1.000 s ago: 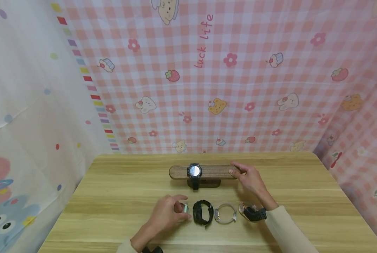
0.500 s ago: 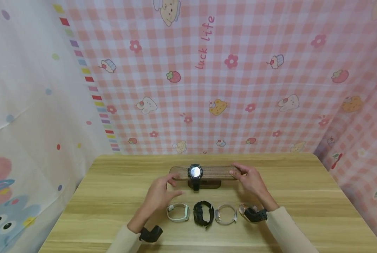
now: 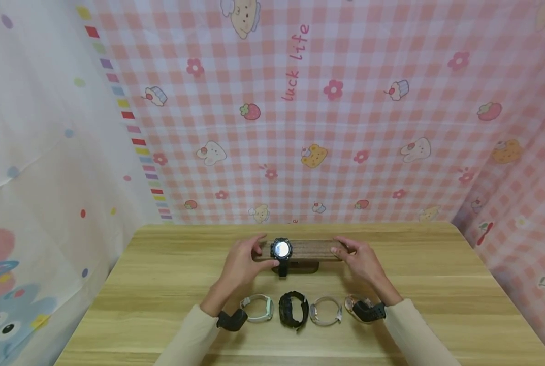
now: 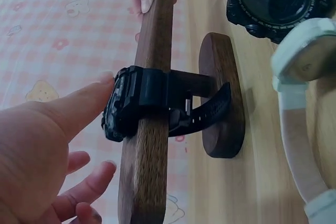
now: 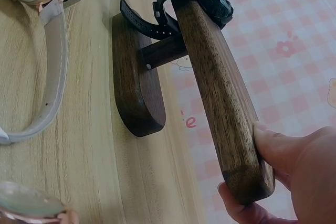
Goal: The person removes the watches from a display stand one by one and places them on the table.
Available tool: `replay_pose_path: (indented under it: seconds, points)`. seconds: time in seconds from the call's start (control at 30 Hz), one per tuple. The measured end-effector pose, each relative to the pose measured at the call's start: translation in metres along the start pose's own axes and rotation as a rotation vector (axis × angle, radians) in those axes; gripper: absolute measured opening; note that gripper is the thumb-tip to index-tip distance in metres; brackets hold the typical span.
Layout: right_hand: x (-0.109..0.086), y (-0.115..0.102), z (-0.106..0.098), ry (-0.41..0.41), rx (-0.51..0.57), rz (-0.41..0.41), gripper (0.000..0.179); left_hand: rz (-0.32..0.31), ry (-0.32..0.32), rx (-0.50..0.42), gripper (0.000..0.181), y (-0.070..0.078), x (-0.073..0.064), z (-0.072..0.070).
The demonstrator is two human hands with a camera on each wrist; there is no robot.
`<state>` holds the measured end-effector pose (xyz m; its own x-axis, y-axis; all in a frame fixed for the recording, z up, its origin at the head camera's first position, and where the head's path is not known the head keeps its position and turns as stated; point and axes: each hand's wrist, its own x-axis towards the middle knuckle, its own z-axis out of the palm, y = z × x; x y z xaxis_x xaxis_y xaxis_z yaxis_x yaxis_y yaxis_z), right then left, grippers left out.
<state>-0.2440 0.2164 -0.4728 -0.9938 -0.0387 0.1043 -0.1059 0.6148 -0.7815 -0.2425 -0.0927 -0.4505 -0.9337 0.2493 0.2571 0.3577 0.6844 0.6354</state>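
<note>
A dark wooden watch stand [image 3: 315,249] has a long bar on a short post above a rounded base [image 5: 137,77]. A black sports watch [image 4: 139,100] is strapped round the bar, its strap tail hanging toward the base. My left hand [image 3: 240,264] is at the bar's left end. In the left wrist view its straight thumb [image 4: 86,100] touches the watch, while the other fingers are apart from the bar, loosely bent. My right hand [image 3: 359,259] pinches the bar's right end between thumb and fingers [image 5: 278,148].
In front of the stand lie a mint-green watch [image 3: 268,308], a black watch [image 3: 287,309], a light-strapped watch [image 3: 326,310] and a rose-gold watch [image 3: 349,304], in a row on the wooden table [image 3: 162,284]. A pink checked curtain [image 3: 272,127] hangs behind.
My left hand has left the mint-green watch and moved up and forward to the stand's left end, then right to the black watch on the bar. My right hand keeps its grip.
</note>
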Motion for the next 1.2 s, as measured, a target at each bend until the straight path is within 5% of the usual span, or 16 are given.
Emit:
replay_pose_path:
  seconds: [0.73, 1.2]
  points:
    - [-0.001, -0.002, 0.0, 0.008, 0.006, 0.001, 0.042, 0.005, 0.021, 0.167, 0.082, 0.01, 0.01, 0.027]
    - [-0.001, 0.0, 0.001, 0.014, -0.001, -0.001, 0.04, 0.041, 0.071, 0.154, 0.067, 0.008, 0.009, 0.028]
